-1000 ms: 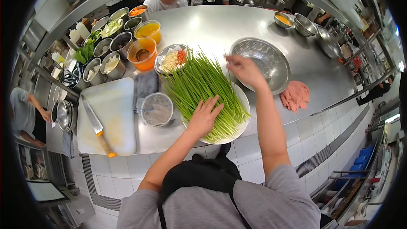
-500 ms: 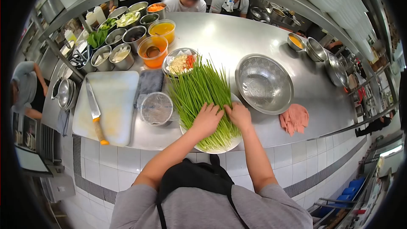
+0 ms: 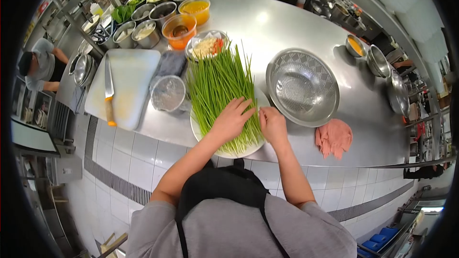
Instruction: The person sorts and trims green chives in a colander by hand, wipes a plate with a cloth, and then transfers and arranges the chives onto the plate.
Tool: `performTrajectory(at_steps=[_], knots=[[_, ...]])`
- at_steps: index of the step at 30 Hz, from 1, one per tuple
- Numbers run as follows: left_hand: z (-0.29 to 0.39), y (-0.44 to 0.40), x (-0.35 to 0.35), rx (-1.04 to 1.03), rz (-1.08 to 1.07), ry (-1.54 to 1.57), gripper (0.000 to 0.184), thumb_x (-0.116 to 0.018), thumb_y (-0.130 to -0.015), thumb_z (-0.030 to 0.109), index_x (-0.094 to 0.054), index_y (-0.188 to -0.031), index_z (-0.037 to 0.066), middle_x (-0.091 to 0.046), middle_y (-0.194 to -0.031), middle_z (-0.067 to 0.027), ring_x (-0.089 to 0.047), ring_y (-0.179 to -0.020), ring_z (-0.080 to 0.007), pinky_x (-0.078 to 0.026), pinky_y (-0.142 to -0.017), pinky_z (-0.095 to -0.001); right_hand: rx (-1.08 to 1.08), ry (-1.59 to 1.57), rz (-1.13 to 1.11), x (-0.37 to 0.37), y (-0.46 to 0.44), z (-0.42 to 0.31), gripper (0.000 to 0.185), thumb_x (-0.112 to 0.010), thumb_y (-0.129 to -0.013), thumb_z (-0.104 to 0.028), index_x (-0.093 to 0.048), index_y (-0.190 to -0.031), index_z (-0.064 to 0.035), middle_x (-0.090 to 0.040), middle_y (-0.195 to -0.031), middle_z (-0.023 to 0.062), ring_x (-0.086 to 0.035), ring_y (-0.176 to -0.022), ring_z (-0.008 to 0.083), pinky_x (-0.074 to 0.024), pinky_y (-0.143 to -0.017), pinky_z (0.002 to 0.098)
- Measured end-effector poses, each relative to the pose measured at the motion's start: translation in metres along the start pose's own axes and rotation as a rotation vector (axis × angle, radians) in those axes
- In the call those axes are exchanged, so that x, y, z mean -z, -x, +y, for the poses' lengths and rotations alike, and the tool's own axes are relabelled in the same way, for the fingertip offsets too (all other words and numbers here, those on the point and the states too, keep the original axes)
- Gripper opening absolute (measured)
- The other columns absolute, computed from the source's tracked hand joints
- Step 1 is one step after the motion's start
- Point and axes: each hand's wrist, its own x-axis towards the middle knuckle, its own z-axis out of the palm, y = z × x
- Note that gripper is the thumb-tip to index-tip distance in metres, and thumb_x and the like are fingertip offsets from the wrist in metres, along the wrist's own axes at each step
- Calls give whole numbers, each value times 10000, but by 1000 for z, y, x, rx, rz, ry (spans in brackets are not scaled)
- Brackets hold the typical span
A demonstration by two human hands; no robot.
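A large heap of long green chives (image 3: 217, 81) lies on a round white plate (image 3: 262, 99) at the table's front edge. My left hand (image 3: 234, 117) rests on the lower part of the heap with its fingers spread and stretched out. Just right of the heap, over the plate's right side, my right hand (image 3: 273, 124) is closed with the fingers curled in. Whatever it may pinch is hidden or too small to make out. A perforated metal colander (image 3: 302, 88) stands to the right of the plate.
On the left are a white cutting board (image 3: 129, 74) with a knife (image 3: 109, 88) and a plastic-covered tub (image 3: 168, 92). Behind sit a bowl of chopped ingredients (image 3: 207, 46) and several containers. A pink cloth (image 3: 333, 138) lies right. Two people are across the table.
The view has shifted and tilted. My right hand has drawn slightly right, off the chives, and its fingers are more curled. More of the plate's right side shows. My left hand stays on the heap.
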Motion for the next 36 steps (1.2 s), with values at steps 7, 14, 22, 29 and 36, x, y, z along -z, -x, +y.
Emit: performTrajectory(at_steps=[7,14,22,29,36], knots=[[4,23,-14,146,-211,-157,356,-528,-718,33,-604,-1066,49,-519,-1214,-147,-405,-1227,-344,-302,-1048,-483,91,-61,-40,-17,-34,6,144,-595,-801,-63,-624,-918,15,-631,-871,189,-610,-736,361,-491,-662,412],[4,40,-18,169,-88,-135,380,-545,-680,-6,-601,-1049,65,-517,-1213,-132,-397,-1232,-354,-314,-1047,-478,62,34,-68,-34,-73,8,172,-601,-806,-169,-613,-770,-1,-608,-771,188,-590,-666,377,-482,-626,445],[8,52,8,295,8,-108,338,-557,-667,-31,-622,-973,98,-496,-1242,-133,-375,-1251,-369,-305,-1064,-465,175,150,-181,12,44,-7,152,-645,-776,-184,-617,-727,-43,-559,-718,128,-591,-638,310,-480,-567,402],[20,27,12,223,117,-77,250,-565,-703,11,-630,-939,57,-544,-1150,-128,-445,-1174,-339,-338,-1025,-465,150,59,-48,20,9,4,161,-621,-783,-170,-596,-742,-16,-539,-757,147,-591,-678,328,-488,-593,419],[12,3,-21,120,-100,-244,212,-590,-744,112,-626,-950,78,-570,-1048,-94,-473,-1131,-310,-325,-1023,-489,-18,118,-203,-23,-23,18,327,-644,-756,-142,-519,-1025,-2,-590,-908,231,-591,-807,409,-488,-727,462]])
